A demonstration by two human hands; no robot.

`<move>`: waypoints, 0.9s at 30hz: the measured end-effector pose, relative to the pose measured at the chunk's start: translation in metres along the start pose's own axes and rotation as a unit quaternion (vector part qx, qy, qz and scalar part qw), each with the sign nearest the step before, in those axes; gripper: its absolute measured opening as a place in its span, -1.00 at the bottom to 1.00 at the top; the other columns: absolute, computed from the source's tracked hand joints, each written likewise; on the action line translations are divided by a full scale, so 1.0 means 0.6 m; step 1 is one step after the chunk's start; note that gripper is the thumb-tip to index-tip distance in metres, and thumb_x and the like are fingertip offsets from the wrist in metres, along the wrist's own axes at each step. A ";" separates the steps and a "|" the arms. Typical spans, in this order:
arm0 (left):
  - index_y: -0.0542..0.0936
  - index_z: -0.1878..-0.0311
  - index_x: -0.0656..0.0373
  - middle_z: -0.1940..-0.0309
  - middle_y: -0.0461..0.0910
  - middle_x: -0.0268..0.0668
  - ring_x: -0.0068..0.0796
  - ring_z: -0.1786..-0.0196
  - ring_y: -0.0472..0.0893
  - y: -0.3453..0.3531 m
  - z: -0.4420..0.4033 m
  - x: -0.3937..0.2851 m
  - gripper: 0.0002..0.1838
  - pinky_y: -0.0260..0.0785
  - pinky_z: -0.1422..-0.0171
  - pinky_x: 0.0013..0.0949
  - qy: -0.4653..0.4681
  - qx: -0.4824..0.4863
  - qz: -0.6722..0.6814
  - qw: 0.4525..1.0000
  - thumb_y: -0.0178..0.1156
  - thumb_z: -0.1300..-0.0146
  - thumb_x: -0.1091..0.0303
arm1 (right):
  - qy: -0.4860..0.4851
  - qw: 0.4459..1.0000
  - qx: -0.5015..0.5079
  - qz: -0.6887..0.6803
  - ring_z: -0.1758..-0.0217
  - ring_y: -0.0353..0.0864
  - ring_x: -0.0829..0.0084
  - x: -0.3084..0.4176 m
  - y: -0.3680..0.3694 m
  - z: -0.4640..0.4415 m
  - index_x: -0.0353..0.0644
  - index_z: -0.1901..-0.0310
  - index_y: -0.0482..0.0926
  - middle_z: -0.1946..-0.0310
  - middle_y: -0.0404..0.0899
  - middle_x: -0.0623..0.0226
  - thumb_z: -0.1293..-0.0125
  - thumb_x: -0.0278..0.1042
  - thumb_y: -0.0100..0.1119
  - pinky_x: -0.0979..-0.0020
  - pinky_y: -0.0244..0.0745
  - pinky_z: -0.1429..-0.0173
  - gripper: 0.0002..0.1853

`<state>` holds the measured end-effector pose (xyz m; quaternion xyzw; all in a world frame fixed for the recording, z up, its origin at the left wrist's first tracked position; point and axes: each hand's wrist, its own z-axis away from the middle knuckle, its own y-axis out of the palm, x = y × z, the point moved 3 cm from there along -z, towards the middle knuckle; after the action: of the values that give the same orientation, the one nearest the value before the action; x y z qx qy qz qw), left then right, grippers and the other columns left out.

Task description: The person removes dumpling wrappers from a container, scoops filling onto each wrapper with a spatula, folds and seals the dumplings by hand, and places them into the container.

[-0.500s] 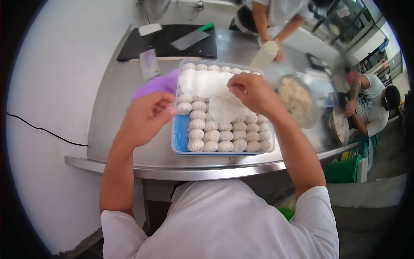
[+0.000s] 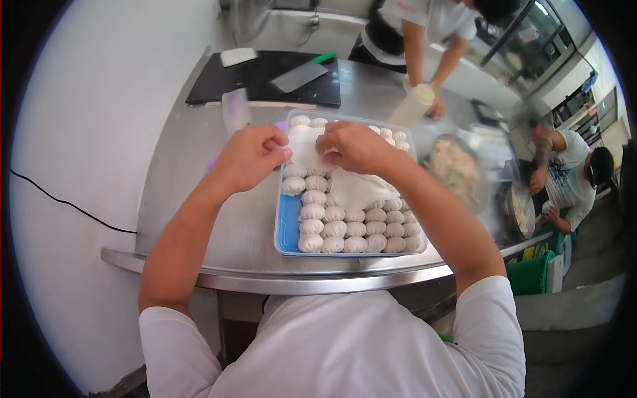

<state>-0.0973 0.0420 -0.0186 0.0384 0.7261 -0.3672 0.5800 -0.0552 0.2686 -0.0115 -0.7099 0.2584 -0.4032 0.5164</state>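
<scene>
A clear plastic tray (image 2: 285,229) with a blue base holds rows of white pleated dumplings (image 2: 333,229). Over its far rows lies a thin white sheet (image 2: 306,144), and a second white sheet (image 2: 358,189) covers dumplings nearer the middle. My left hand (image 2: 255,159) is at the tray's left rim with thumb and fingers pinched together beside the far sheet's edge; what sits between the fingertips is too small to make out. My right hand (image 2: 358,147) is over the far sheet, fingers curled closed on it, hiding part of the sheet and dumplings.
Behind the tray, a black board (image 2: 219,83) carries a green-handled cleaver (image 2: 300,77) and a white block (image 2: 239,57). A squeeze bottle (image 2: 415,103) and a bowl of filling (image 2: 454,166) are to the right. Two co-workers (image 2: 428,33) work at the far side and right.
My right hand has moved left across the far sheet, closer to my left hand. My left hand has risen slightly to the sheet's left edge. The whole view has shifted a little.
</scene>
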 end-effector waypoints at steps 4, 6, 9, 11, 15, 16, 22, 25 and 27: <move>0.67 0.05 0.32 0.33 0.67 -0.38 -0.67 0.30 0.60 -0.013 -0.002 -0.019 -0.77 0.51 0.13 -0.49 0.023 0.020 -0.033 0.999 0.35 -0.33 0.37 | -0.017 0.999 0.020 0.021 0.06 0.70 0.08 0.002 -0.004 -0.008 -0.16 0.23 0.68 0.21 0.64 0.18 -0.17 -0.44 0.40 0.09 0.60 0.01 -0.86; 0.67 0.05 0.31 0.33 0.67 -0.38 -0.67 0.30 0.59 -0.005 -0.006 -0.018 -0.77 0.51 0.13 -0.48 0.031 0.020 -0.037 0.999 0.35 -0.33 0.37 | -0.028 0.999 0.037 0.011 0.09 0.70 0.07 0.004 -0.005 -0.008 -0.17 0.27 0.66 0.25 0.64 0.18 -0.24 -0.46 0.30 0.09 0.59 0.03 -0.95; 0.67 0.07 0.31 0.35 0.66 -0.37 -0.65 0.29 0.59 0.013 -0.018 -0.017 -0.77 0.51 0.14 -0.45 0.040 0.025 -0.051 0.998 0.36 -0.32 0.36 | -0.047 0.999 0.026 0.010 0.13 0.69 0.05 -0.003 -0.006 -0.017 -0.17 0.27 0.65 0.28 0.64 0.18 -0.26 -0.43 0.30 0.08 0.58 0.04 -0.95; 0.67 0.07 0.29 0.35 0.68 -0.30 -0.55 0.31 0.62 0.025 -0.022 -0.022 -0.75 0.51 0.14 -0.41 0.031 0.045 -0.069 0.996 0.39 -0.29 0.33 | -0.041 0.999 0.005 -0.007 0.16 0.69 0.05 -0.007 -0.009 -0.018 -0.19 0.26 0.65 0.28 0.65 0.17 -0.26 -0.42 0.30 0.09 0.58 0.06 -0.94; 0.69 0.11 0.27 0.34 0.70 -0.17 -0.34 0.30 0.69 0.069 -0.034 -0.027 -0.73 0.53 0.15 -0.29 0.101 0.056 -0.169 0.979 0.42 -0.24 0.29 | 0.026 0.996 -0.050 -0.075 0.25 0.65 0.17 -0.025 -0.031 -0.017 -0.24 0.21 0.65 0.29 0.63 0.17 -0.29 -0.45 0.35 0.22 0.54 0.12 -0.90; 0.70 0.14 0.26 0.34 0.71 -0.12 -0.24 0.29 0.70 0.082 -0.039 -0.028 -0.74 0.53 0.15 -0.24 0.129 0.033 -0.213 0.968 0.42 -0.22 0.28 | 0.027 0.996 -0.050 -0.076 0.25 0.65 0.17 -0.024 -0.035 -0.014 -0.24 0.21 0.65 0.29 0.63 0.17 -0.29 -0.45 0.35 0.22 0.54 0.12 -0.90; 0.72 0.17 0.26 0.33 0.73 -0.09 -0.09 0.26 0.72 0.093 -0.058 -0.029 -0.75 0.53 0.12 -0.13 0.122 0.058 -0.254 0.958 0.41 -0.20 0.28 | 0.099 0.982 -0.087 -0.138 0.28 0.65 0.18 -0.034 -0.060 0.030 -0.29 0.20 0.66 0.33 0.67 0.13 -0.33 -0.39 0.32 0.21 0.54 0.15 -0.86; 0.73 0.15 0.26 0.31 0.73 -0.10 -0.10 0.25 0.72 0.088 -0.056 -0.039 -0.76 0.55 0.07 -0.16 0.087 0.077 -0.233 0.966 0.39 -0.22 0.28 | 0.171 0.966 -0.099 -0.168 0.24 0.67 0.20 -0.066 -0.059 0.065 -0.30 0.15 0.66 0.28 0.69 0.13 -0.36 -0.37 0.32 0.24 0.55 0.09 -0.83; 0.73 0.14 0.26 0.30 0.73 -0.10 -0.10 0.23 0.72 0.079 -0.052 -0.053 -0.76 0.55 0.05 -0.17 0.068 0.087 -0.224 0.968 0.37 -0.24 0.28 | 0.177 0.967 -0.113 -0.148 0.21 0.68 0.17 -0.078 -0.059 0.084 -0.31 0.14 0.66 0.26 0.69 0.12 -0.35 -0.36 0.33 0.22 0.55 0.06 -0.81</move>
<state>-0.0896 0.1061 -0.0121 -0.0497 0.7191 -0.5461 0.4268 -0.0396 0.3434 0.0004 -0.7114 0.2818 -0.5622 0.3138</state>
